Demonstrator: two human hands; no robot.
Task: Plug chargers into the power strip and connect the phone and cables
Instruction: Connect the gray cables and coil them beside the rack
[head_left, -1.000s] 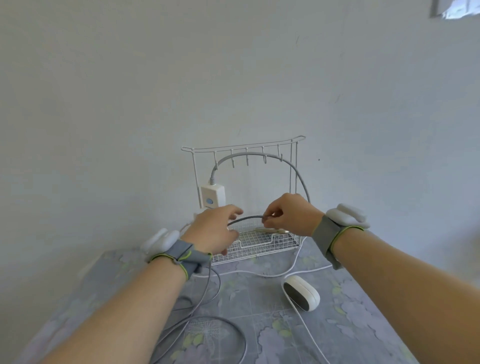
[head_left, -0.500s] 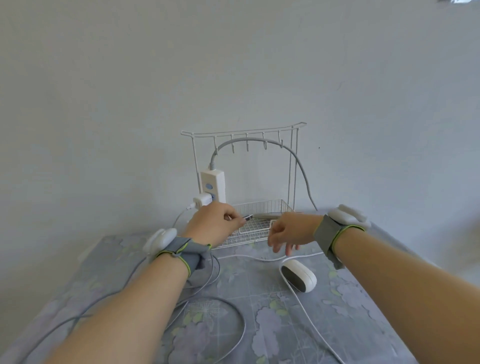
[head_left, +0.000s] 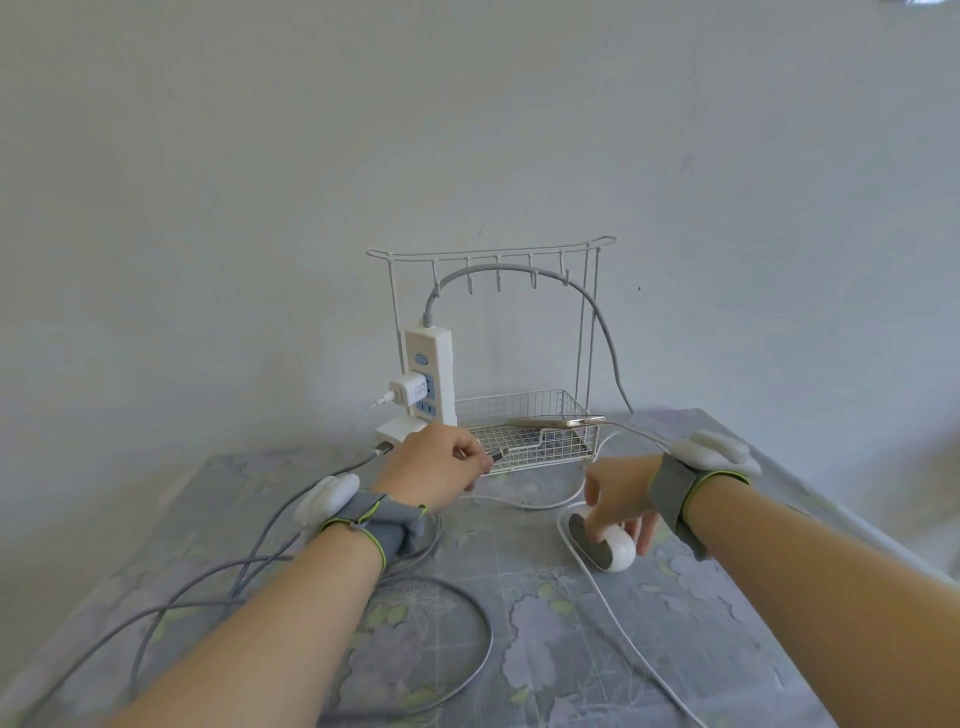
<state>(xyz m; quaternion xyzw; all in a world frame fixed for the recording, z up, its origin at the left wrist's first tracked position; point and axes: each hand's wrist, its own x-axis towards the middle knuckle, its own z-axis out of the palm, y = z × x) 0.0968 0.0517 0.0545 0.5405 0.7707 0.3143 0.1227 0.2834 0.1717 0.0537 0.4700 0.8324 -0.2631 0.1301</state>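
The power strip (head_left: 434, 358) stands upright against the wire rack (head_left: 540, 453), probably so that its sockets face the operator. The upper charger (head_left: 407, 392) sits in one socket; the lower charger (head_left: 393, 430) sits at the foot of the strip, its seating not discernible. The phone (head_left: 550, 422) lies across the rack basket with a white cable (head_left: 634, 430) at its right end. The left hand (head_left: 434, 470) has its grip pinched on a grey cable connector (head_left: 497, 457), tip pointing right, apparently ready for mating. The right hand (head_left: 621, 491) has its grip closed round a white oval device (head_left: 618, 556) on the worktop (head_left: 675, 623), likely to steady it. Count: one strip, two chargers, one phone, one device; the grey cable loops cross and cannot be counted.
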